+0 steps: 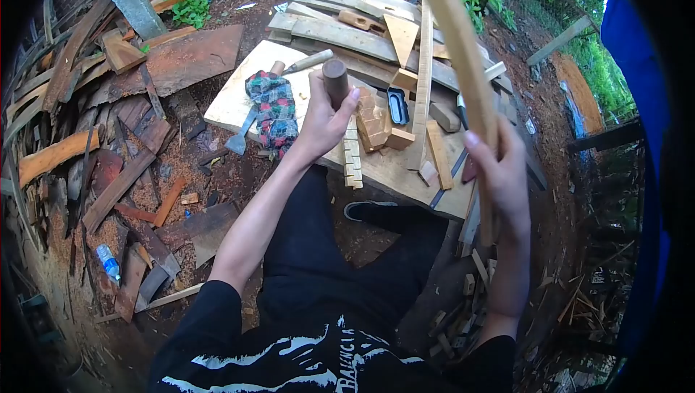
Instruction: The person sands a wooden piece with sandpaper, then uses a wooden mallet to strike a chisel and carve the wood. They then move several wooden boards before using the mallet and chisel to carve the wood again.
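Note:
My left hand (329,121) is wrapped around a round, dark brown wooden tool handle (335,78) held upright above the workbench; the tool's lower end is hidden. Just beyond that hand, a notched wood strip (352,161) juts over the bench's near edge, beside a wood block (371,121). My right hand (498,168) grips a long, slightly curved wooden bar (456,31), raised on the right and reaching past the top of the view. Left of my left hand, a plaid cloth (274,114) lies over a wide-bladed chisel (237,141), near a light-handled tool (311,61).
On the bench (235,93) are a black-rimmed case (397,106), a flat wood strip (439,154) and small offcuts. Planks (340,35) are stacked behind. Scrap wood (130,168) and a plastic bottle (108,263) cover ground at left; blue material (622,53) hangs at right.

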